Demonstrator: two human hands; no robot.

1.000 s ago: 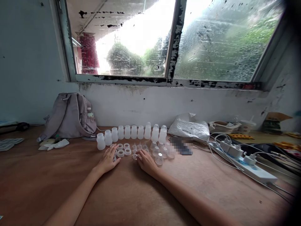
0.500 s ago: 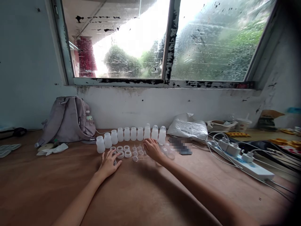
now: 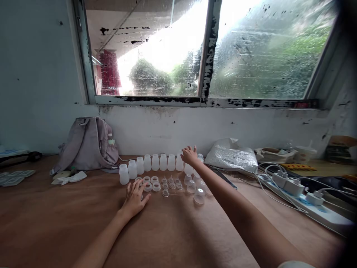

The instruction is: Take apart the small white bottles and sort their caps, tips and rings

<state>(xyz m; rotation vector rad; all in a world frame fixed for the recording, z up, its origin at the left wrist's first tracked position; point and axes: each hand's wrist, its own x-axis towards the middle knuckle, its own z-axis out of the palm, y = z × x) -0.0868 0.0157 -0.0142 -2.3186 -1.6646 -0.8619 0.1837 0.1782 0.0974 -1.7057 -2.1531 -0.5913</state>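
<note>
My left hand [image 3: 135,200] lies open on the table, its spread fingertips over the near left end of the white screw rings [image 3: 147,187], partly covering some. My right hand [image 3: 190,155] reaches over the right end of a row of frosted baby bottles [image 3: 155,162], fingers apart and bent above the bottle tops. Whether they touch one is hidden. Between the hands sit several clear nipples [image 3: 165,192]. Domed clear caps [image 3: 199,196] stand to their right, some partly behind my right forearm.
A grey backpack [image 3: 86,143] leans on the wall at left, near a crumpled tissue [image 3: 69,178]. At right are a silver bag [image 3: 232,154], a dark phone [image 3: 227,178] and a white power strip [image 3: 320,210] with plugs and loose cables. The window [image 3: 150,56] is above.
My right hand has moved up and away from me, from over the nipples to the bottles' right end, uncovering nipples and caps. My left hand stays at the rings. The view has shifted slightly.
</note>
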